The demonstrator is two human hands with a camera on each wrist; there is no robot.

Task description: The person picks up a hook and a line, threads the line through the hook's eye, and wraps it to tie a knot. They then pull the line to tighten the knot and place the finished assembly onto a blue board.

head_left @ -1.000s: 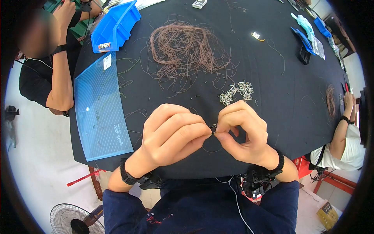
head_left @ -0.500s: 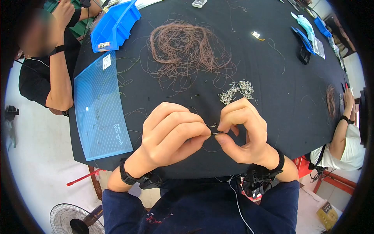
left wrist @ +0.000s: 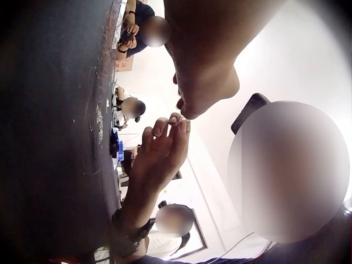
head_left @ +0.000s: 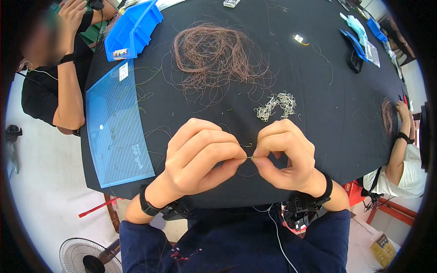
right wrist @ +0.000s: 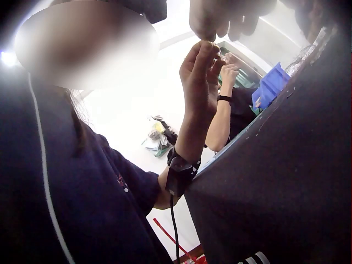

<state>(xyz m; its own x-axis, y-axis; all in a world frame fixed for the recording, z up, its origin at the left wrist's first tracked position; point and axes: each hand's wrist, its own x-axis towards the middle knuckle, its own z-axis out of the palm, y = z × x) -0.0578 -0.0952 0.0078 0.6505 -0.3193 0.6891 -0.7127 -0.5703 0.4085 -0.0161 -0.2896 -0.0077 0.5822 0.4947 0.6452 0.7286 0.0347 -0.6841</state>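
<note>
Both hands meet above the front of the black table, fingertips nearly touching. The left hand [head_left: 202, 157] pinches a small hook [head_left: 248, 145] or its thin line between thumb and index finger; the hook's curved end shows just above the fingertips. The right hand [head_left: 287, 154] pinches the other end of the short thin piece between them. Its exact shape is too small to tell. Beyond the right hand lies a pile of pale metal hooks [head_left: 276, 107]. Farther back is a loose coil of brown line [head_left: 214, 54]. In the left wrist view the right hand [left wrist: 159, 157] has its fingertips against the left hand's.
A translucent blue sheet [head_left: 119, 136] lies at the left with thin lines near it. Behind it stands a blue bin [head_left: 136, 29]. A small white-labelled item [head_left: 298, 39] lies at the back right. Other people sit at the left and right edges.
The right hand's thumb and index finger, slightly parted half a second ago, have come together on the thin piece. The left hand has barely moved.
</note>
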